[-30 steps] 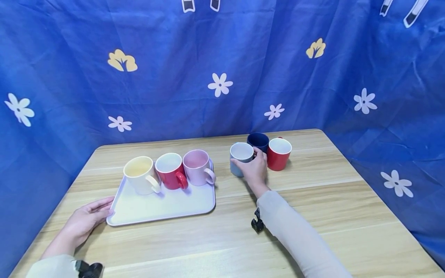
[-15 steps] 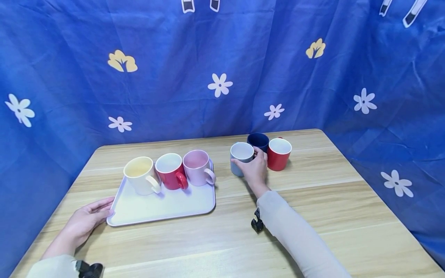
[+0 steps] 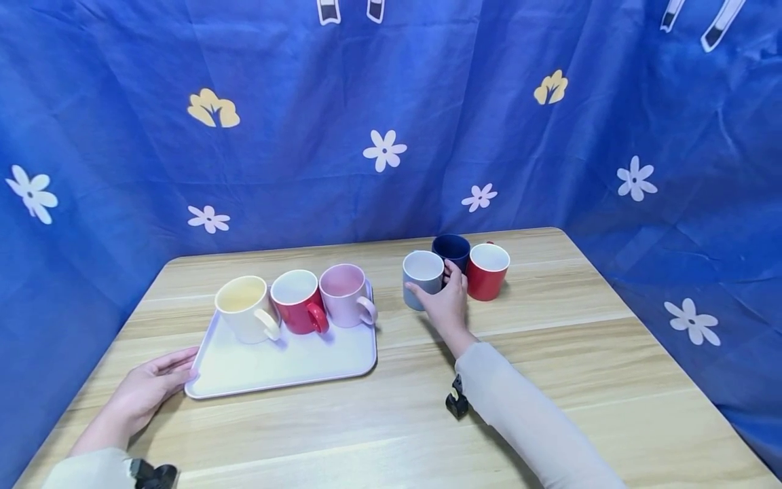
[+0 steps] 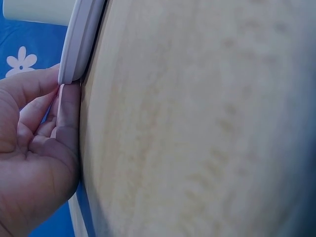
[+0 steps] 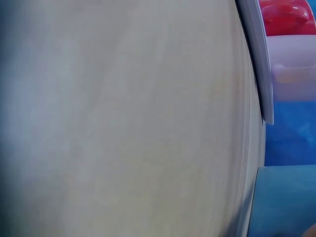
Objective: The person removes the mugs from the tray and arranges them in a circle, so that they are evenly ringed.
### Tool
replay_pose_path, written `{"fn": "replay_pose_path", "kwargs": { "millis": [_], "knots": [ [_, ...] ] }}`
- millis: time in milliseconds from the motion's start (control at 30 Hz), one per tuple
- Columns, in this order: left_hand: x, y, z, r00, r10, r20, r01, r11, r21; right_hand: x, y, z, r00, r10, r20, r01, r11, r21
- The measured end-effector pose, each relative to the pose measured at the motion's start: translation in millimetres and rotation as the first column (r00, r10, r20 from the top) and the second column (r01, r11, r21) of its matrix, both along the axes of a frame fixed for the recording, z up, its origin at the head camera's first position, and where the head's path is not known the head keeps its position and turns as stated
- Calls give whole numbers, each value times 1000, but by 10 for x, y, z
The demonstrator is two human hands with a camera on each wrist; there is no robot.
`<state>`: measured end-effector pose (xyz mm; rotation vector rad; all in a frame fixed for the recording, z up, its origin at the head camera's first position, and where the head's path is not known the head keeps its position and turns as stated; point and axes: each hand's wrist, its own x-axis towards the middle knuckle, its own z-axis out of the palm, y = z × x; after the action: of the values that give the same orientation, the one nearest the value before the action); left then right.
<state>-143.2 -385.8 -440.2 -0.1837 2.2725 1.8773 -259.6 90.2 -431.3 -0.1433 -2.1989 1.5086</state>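
Observation:
My right hand (image 3: 448,302) grips a light blue-grey mug (image 3: 415,296) with a white inside, thumb on the near side and fingers on the right. In the right wrist view only the mug's wall (image 5: 284,197) and a bit of a fingertip show. Just behind it stands a dark navy mug (image 3: 451,246), partly hidden by the hand, and a red mug (image 3: 487,282) is to the right. At the left, my left hand (image 3: 146,388) pinches the near left corner of a white tray (image 3: 275,367); the left wrist view has its thumb (image 4: 37,84) on the rim.
Along the tray's back half a cream mug (image 3: 247,316), a second red mug (image 3: 299,312) and a pink mug (image 3: 344,305) stand in a row, handles toward the near right. A blue curtain (image 3: 293,170) hangs behind the wooden table (image 3: 342,435).
The view has shifted very slightly. My right wrist has moved a little toward the near right, still holding the blue-grey mug in about the same place. The left hand stays at the tray.

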Motion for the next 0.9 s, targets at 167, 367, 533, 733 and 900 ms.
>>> {"fn": "replay_pose_path", "kwargs": {
  "millis": [167, 367, 533, 733, 900],
  "knots": [
    [4, 3, 2, 1000, -4, 9, 5, 1000, -10, 46, 16, 11, 999, 35, 3, -35, 999, -2],
    [-12, -21, -12, 1000, 6, 7, -7, 1000, 12, 103, 53, 20, 997, 72, 12, -72, 997, -4],
    [-15, -31, -33, 1000, -1, -6, 1, 1000, -11, 172, 60, 32, 999, 47, 19, -47, 999, 9],
    [-8, -25, -24, 1000, 5, -6, -5, 1000, 14, 260, 10, 84, 997, 57, -57, -57, 998, -8],
    [-5, -13, -15, 1000, 5, 1, -5, 1000, 3, 334, -57, 98, 991, 101, -87, -101, 995, 6]
  ]
}}
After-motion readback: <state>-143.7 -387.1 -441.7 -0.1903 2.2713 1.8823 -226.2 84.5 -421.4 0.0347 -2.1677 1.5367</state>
